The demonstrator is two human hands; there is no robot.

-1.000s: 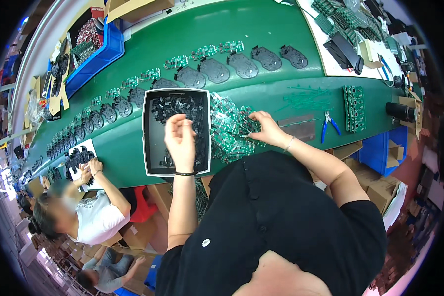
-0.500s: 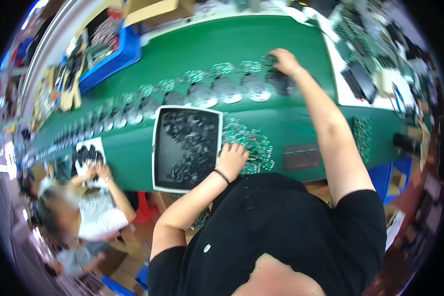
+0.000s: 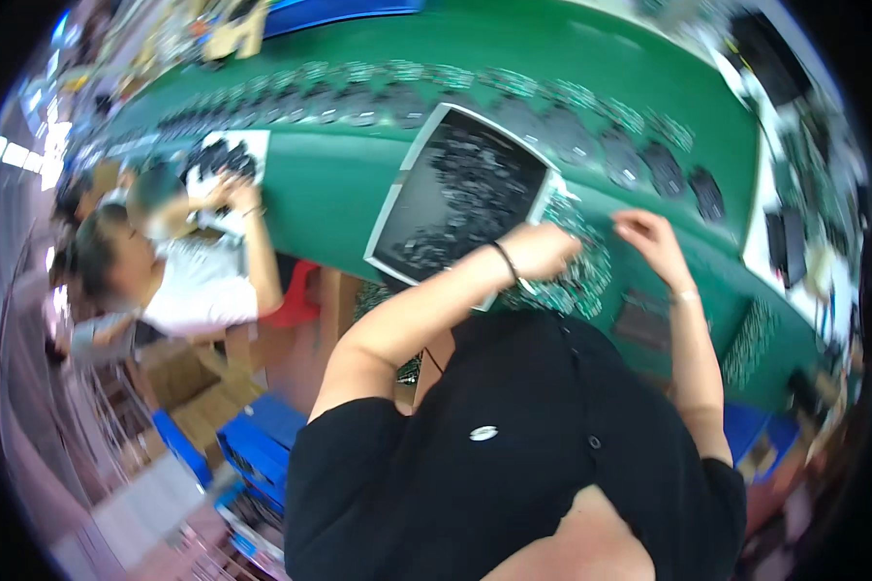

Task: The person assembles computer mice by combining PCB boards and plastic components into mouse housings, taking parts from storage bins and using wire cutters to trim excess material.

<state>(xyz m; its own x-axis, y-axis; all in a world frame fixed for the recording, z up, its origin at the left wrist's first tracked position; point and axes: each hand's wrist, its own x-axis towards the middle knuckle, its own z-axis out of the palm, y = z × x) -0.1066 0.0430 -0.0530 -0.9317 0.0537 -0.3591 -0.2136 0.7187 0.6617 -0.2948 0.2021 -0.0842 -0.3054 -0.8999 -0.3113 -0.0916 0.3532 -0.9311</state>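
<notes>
A loose pile of small green circuit boards lies on the green table, right of a pale-rimmed tray of small black parts. At the pile's upper left edge is my left hand, its fingers smeared by motion; whether it holds a board cannot be made out. My right hand hovers right of the pile, fingers partly bent and apart, with nothing visible in them. Behind the tray runs a long row of black rounded plastic pieces, with groups of green boards along its far side.
A dark flat block and a stack of green boards lie at the right. Another person works at the table on the left, beside black parts on a white sheet. A blue bin stands at the far edge.
My right hand has come back from the far row toward the pile. My left hand stays by the pile. The whole view has turned, so the table appears tilted.
</notes>
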